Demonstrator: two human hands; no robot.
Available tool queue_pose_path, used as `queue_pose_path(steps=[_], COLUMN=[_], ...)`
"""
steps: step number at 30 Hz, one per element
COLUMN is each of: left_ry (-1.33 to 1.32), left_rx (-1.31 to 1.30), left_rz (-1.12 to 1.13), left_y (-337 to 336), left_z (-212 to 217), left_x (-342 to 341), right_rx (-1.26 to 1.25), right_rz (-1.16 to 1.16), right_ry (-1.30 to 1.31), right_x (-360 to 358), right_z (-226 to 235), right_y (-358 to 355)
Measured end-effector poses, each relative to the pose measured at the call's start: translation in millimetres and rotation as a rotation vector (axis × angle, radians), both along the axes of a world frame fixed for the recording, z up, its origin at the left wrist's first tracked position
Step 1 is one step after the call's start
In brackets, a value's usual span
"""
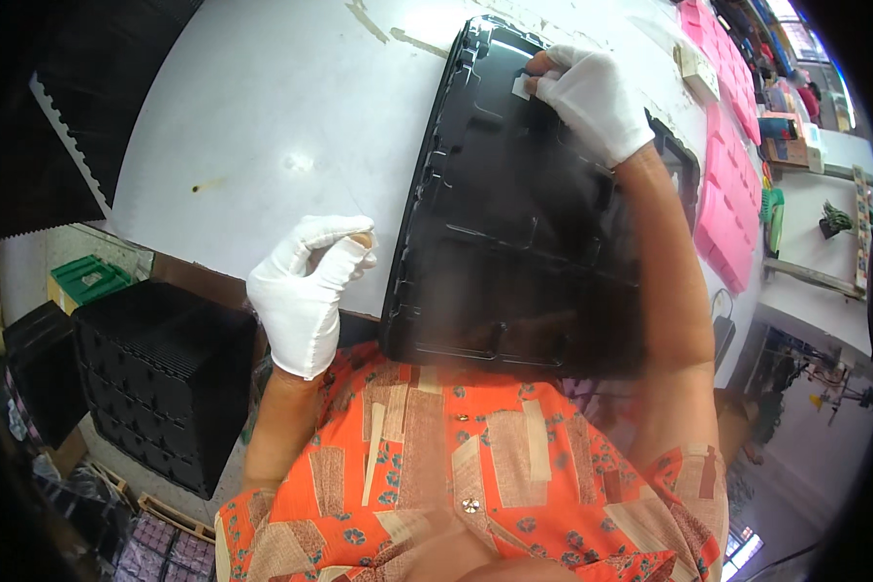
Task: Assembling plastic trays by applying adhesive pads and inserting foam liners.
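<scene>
A large black moulded plastic tray (500, 175) with shallow recesses lies in front of me, its near edge against my printed shirt. My right hand (597, 102), in a white glove with bare fingertips, is over the tray's far part. Its thumb and finger pinch a small white piece (521, 88), like a label, at the tray's surface. My left hand (306, 286), gloved the same way, is held left of the tray, apart from it. Its thumb and forefinger are pressed together; whether anything tiny is between them is hidden.
Pink moulded trays (727, 204) line the table's right side, near a small whitish box (698, 73). Dark sheets or trays (48, 145) rise at the far left. Below the table's left edge stand a stack of black trays (155, 388) and a green-topped box (92, 279).
</scene>
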State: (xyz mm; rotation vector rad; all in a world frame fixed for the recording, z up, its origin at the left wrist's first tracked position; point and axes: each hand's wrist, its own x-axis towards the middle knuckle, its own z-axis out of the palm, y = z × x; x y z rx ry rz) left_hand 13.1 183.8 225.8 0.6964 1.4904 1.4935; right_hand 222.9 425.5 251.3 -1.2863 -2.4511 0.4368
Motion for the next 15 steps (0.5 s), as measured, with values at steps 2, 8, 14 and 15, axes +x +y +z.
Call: queue_pose_path(steps=[2, 8, 14, 15], left_ry=[0.03, 0.023, 0.073, 0.07], left_rx=[-0.005, -0.014, 0.022, 0.028], left_rz=[-0.008, -0.014, -0.03, -0.035], left_y=[-2, -6, -8, -5], left_z=[3, 2, 1, 1], left_x=[2, 3, 4, 5], right_rx=[-0.058, -0.199, -0.154, -0.05], right_rz=[-0.005, 0.032, 0.037, 0.029], right_ry=[0.002, -0.133, -0.13, -0.097], right_x=[0, -6, -4, 0], right_z=[0, 12, 6, -1], right_y=[2, 13, 5, 5])
